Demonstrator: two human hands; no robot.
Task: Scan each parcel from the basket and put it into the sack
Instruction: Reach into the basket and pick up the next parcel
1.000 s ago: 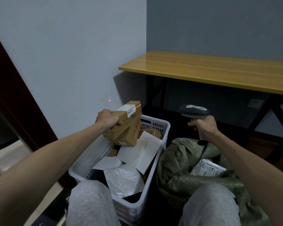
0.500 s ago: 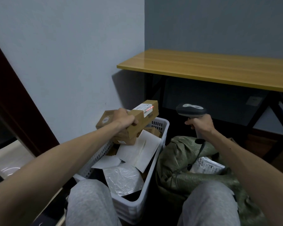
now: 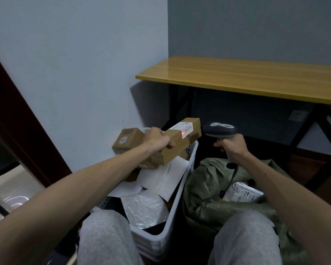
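Cardboard box (image 3: 172, 148) faces scanner (image 3: 220, 130) over basket (image 3: 151, 245).
Left hand (image 3: 157, 139) grips it (red dot (image 3: 183, 132) on label (image 3: 180, 128)); right hand (image 3: 232, 147) clasps the scanner.

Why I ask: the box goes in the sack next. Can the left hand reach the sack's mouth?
Probably yes: the left hand holds the box above the basket, the open sack lies beside it; only the right hand with the scanner hangs over the way.

A pale wall (image 3: 75, 73) rose beyond the left grip (image 3: 157, 139), meeting a darker grey wall (image 3: 256, 25) at a corner. Beyond the right grip (image 3: 232, 146) stood a yellow wooden table (image 3: 237, 77) on black legs (image 3: 322, 129), a socket (image 3: 298, 115) under it. The light was dim.
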